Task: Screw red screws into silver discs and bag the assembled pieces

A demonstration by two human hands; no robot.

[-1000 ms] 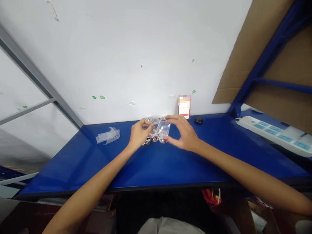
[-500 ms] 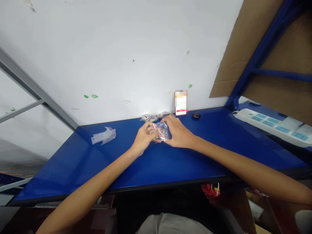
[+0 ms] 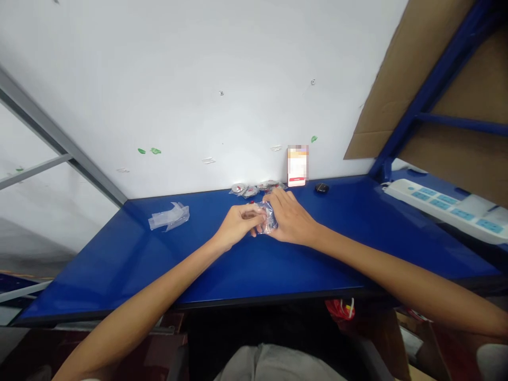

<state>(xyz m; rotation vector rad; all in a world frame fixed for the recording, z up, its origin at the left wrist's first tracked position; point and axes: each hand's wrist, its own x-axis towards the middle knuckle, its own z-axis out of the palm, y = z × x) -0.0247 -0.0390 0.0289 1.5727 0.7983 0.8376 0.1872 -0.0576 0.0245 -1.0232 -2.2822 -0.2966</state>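
A small clear plastic bag is held between my two hands above the blue table. My left hand is closed, its thumb and fingers pinching at the bag's left side; whether they also hold something inside is hidden. My right hand grips the bag's right side, fingers over the top and thumb below. A tiny red spot shows just above the left fingers. Beyond the hands, several round wrapped pieces with red marks lie along the wall.
Flat clear plastic bags lie on the left of the table. A phone with a lit screen leans on the wall. Beside it rests a small black object. On the right is a white power strip.
My left fingers have moved further over the plastic bag, and less of the bag shows between the hands. The camera view has shifted slightly.
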